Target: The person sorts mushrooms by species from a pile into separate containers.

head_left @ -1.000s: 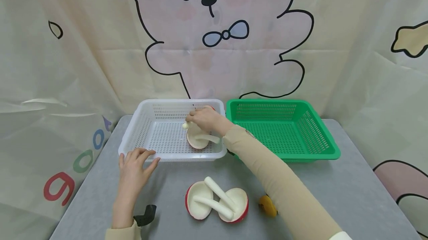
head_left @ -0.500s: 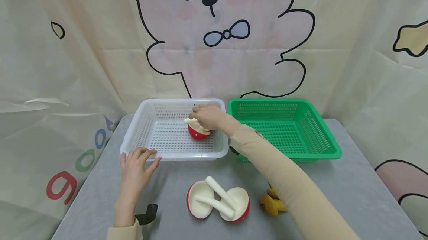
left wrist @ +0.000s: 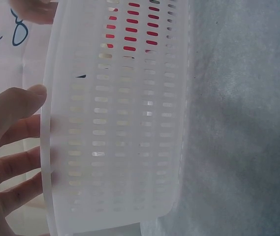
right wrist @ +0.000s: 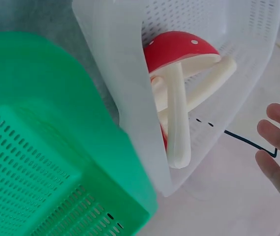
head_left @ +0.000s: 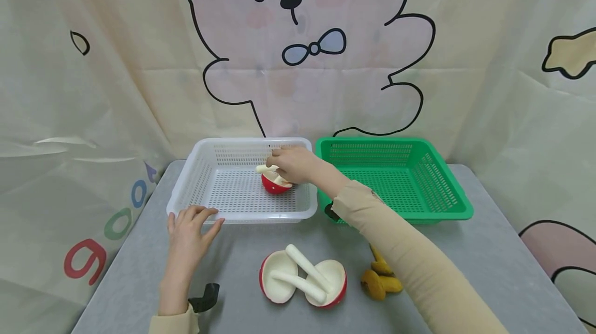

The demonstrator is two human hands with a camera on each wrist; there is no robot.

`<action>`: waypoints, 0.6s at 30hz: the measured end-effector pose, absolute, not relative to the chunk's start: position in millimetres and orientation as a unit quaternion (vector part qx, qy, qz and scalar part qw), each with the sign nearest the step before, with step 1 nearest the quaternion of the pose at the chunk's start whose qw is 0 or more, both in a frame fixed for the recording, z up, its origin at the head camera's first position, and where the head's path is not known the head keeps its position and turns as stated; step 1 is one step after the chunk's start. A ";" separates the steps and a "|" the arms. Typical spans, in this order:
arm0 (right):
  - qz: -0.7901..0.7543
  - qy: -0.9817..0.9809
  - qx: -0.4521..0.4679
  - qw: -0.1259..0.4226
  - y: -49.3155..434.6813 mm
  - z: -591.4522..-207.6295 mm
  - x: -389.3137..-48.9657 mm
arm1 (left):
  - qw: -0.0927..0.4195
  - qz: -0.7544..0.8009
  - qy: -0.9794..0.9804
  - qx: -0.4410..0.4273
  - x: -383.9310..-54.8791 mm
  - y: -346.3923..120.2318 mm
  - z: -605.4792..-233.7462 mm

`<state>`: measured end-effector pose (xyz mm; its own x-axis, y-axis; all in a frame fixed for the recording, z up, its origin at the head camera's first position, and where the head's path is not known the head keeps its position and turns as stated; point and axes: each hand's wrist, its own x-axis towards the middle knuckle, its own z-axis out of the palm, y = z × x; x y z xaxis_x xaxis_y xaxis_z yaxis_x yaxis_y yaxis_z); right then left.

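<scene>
Red-capped toy mushrooms with pale stems [head_left: 274, 185] lie in the right part of the white basket [head_left: 242, 216]. The right wrist view shows a dotted cap [right wrist: 181, 49] and two crossed stems beside the basket wall; how many mushrooms are there I cannot tell. Above them is my right hand [head_left: 295, 164], its fingers spread and apart from the mushrooms in the right wrist view. My left hand [head_left: 188, 236] rests its fairly straight fingers over the basket's front left rim, the thumb against it. Through the translucent wall, red patches [left wrist: 130, 34] show.
Two more red mushrooms, left [head_left: 276, 295] and right [head_left: 334, 292], lie cap-down with stems crossed on the grey table [head_left: 242, 251]. Yellow mushrooms [head_left: 372, 286] lie partly behind the right sleeve. A green basket [head_left: 396, 215] stands against the white one's right side.
The mushroom in the white basket has tipped, its red cap facing me. My right hand has drawn slightly back to the right, uncovering more yellow mushroom. My left hand stays put.
</scene>
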<state>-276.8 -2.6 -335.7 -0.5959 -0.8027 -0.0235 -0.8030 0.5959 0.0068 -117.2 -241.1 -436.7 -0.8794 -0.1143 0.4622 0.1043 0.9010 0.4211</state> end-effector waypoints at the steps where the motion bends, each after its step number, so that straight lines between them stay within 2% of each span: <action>1: 0.003 0.894 -0.449 0.007 -0.9 -335.4 -275.2 | 0.246 -0.223 -0.943 0.002 -117.3 -240.9 -436.8; 18: -0.061 0.907 -0.417 -0.001 26.3 -333.2 -245.6 | 0.246 -0.221 -0.944 0.002 -116.2 -239.5 -436.2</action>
